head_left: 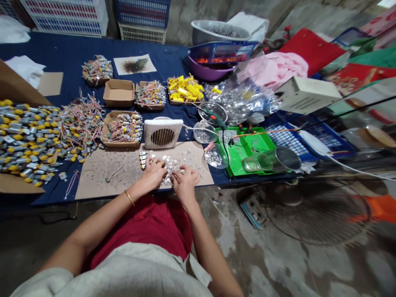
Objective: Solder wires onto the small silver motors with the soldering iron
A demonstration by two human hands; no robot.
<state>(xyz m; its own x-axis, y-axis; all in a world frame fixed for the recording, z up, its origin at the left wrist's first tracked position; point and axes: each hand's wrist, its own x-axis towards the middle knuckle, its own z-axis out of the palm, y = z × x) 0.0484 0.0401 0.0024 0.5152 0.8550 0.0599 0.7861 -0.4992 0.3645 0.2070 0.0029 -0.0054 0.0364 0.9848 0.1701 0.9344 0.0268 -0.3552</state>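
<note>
Left hand: the left hand (154,170), at the centre of the frame, has bent fingers lowered among small metal bits (187,158); I cannot tell whether it pinches one.
Right hand: the right hand (186,182), just beside it, is curled, thumb and fingertips close together; any bit between them is too small to see.
Metal bits: scattered around and between both hands on a cardboard sheet (95,177).
Motor row: a short row of motors (142,160) stands just left of the left hand.
Wires: a small bundle of wires (116,171) lies farther left on the sheet.
Done, it seems: wired motors fill a box (110,143) above the sheet and form a pile (82,117) beside it.
Left, it seems: many bits lie loose, more sit in a dish (213,159) to the right, and the motor heap (27,140) at the left edge shows no wires.
Hidden: the left hand covers part of the row's surroundings; the frame edge cuts the heap.
Hard to make out: the blurred floor fan (318,210), lower right.
</note>
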